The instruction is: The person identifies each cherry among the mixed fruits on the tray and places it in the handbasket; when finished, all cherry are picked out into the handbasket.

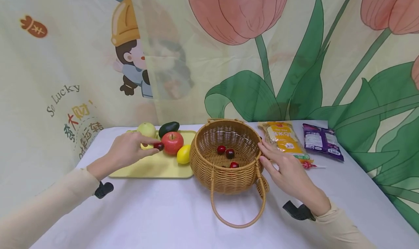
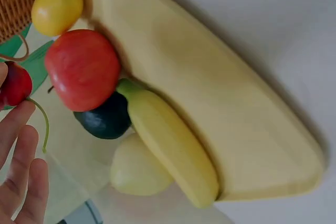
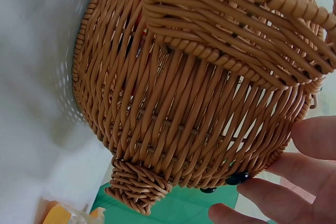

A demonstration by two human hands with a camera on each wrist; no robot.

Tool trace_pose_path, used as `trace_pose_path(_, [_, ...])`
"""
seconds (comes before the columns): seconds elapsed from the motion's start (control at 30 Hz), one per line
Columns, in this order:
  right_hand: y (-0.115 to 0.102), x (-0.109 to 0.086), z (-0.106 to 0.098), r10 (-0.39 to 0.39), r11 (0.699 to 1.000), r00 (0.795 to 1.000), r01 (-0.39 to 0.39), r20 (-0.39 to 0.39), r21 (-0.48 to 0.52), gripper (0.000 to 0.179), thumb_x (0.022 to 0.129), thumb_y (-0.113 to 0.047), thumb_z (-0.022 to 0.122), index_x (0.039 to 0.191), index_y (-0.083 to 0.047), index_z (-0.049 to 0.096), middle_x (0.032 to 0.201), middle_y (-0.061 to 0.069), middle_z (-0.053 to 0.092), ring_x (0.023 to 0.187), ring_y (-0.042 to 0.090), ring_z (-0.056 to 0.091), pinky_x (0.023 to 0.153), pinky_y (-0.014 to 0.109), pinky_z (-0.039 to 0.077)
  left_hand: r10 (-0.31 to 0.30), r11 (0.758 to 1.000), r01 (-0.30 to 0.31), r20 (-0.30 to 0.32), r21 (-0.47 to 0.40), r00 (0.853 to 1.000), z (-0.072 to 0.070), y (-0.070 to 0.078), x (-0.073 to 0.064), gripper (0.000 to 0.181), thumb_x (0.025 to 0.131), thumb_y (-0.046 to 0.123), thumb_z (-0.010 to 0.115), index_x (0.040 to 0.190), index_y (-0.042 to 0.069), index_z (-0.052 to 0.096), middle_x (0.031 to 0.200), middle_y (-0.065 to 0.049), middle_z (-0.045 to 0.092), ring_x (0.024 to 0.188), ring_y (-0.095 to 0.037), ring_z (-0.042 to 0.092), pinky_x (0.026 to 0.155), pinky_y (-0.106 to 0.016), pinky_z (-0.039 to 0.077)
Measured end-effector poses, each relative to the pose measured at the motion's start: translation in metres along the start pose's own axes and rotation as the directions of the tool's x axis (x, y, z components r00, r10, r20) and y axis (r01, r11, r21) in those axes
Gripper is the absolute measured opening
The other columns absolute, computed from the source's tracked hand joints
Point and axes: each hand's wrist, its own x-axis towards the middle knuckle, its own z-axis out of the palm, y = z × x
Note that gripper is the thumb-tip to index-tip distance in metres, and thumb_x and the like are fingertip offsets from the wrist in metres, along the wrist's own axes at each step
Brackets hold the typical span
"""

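My left hand (image 1: 129, 149) pinches a dark red cherry (image 1: 159, 146) between thumb and fingertips, above the yellow tray (image 1: 147, 172). In the left wrist view, a green stem hangs from that cherry (image 2: 17, 85). A round wicker basket (image 1: 229, 180) stands right of the tray, its handle folded down to the front. Inside lie several cherries (image 1: 230, 153). My right hand (image 1: 286, 169) touches the basket's right rim with extended fingers, seen also in the right wrist view against the wicker side (image 3: 210, 114).
On the tray are a red apple (image 1: 172, 143), a lemon (image 1: 183, 154), a dark avocado (image 1: 168, 128), a pale green round fruit (image 1: 147, 130) and a banana (image 2: 170, 145). Right of the basket lie a yellow food bag (image 1: 285, 138), a purple packet (image 1: 322, 140) and a red-wrapped lollipop (image 1: 307, 165).
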Motion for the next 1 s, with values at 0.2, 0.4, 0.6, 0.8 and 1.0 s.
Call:
trace_pose_path(0.2, [-0.001, 0.0, -0.002, 0.007, 1.0, 1.0, -0.007, 0.006, 0.001, 0.049, 0.108, -0.03, 0.053, 0.15, -0.007, 0.05, 0.158, 0.014, 0.045, 0.141, 0.044, 0.048, 0.108, 0.059, 0.044, 0.057, 0.998, -0.057, 0.009, 0.015, 0.998, -0.01, 0.015, 0.014, 0.03, 0.085, 0.029, 0.083, 0.114, 0.023, 0.081, 0.057, 0.006, 0.046, 0.059, -0.013, 0.043, 0.049, -0.026, 0.03])
trace_pose_path(0.4, [-0.001, 0.0, -0.002, 0.011, 1.0, 1.0, -0.011, 0.008, -0.001, 0.049, 0.107, -0.03, 0.054, 0.15, -0.007, 0.05, 0.158, 0.014, 0.045, 0.141, 0.044, 0.048, 0.108, 0.06, 0.044, 0.128, 0.991, -0.127, 0.037, -0.039, 0.991, -0.022, 0.032, 0.034, 0.033, 0.085, 0.021, 0.084, 0.117, 0.018, 0.08, 0.05, 0.007, 0.045, 0.049, -0.012, 0.035, 0.047, -0.023, 0.025])
trace_pose_path(0.6, [0.0, 0.001, -0.002, 0.006, 1.0, 1.0, -0.006, 0.002, -0.002, 0.049, 0.108, -0.03, 0.053, 0.15, -0.007, 0.05, 0.158, 0.015, 0.045, 0.141, 0.043, 0.048, 0.108, 0.059, 0.044, 0.189, 0.981, -0.185, 0.088, -0.05, 0.978, -0.035, 0.052, 0.059, 0.029, 0.087, 0.02, 0.081, 0.117, 0.02, 0.08, 0.053, 0.004, 0.056, 0.046, -0.011, 0.032, 0.047, -0.023, 0.021])
trace_pose_path(0.8, [0.001, 0.0, -0.001, 0.005, 1.0, 1.0, -0.005, -0.007, -0.004, 0.048, 0.108, -0.029, 0.053, 0.149, -0.006, 0.051, 0.157, 0.015, 0.046, 0.14, 0.043, 0.049, 0.108, 0.058, 0.045, 0.25, 0.968, -0.252, 0.154, -0.01, 0.956, -0.04, 0.08, 0.089, 0.024, 0.088, 0.031, 0.081, 0.112, 0.03, 0.081, 0.079, 0.007, 0.078, 0.065, -0.012, 0.058, 0.052, -0.024, 0.034])
trace_pose_path(1.0, [0.0, -0.001, 0.0, 0.015, 1.0, 1.0, -0.015, 0.008, -0.002, 0.049, 0.108, -0.032, 0.052, 0.15, -0.007, 0.05, 0.158, 0.013, 0.046, 0.141, 0.042, 0.049, 0.109, 0.058, 0.045, 0.323, 0.945, -0.327, 0.233, -0.019, 0.917, -0.033, 0.108, 0.119, 0.026, 0.089, 0.032, 0.079, 0.114, 0.029, 0.081, 0.103, 0.008, 0.081, 0.071, -0.011, 0.063, 0.055, -0.026, 0.038])
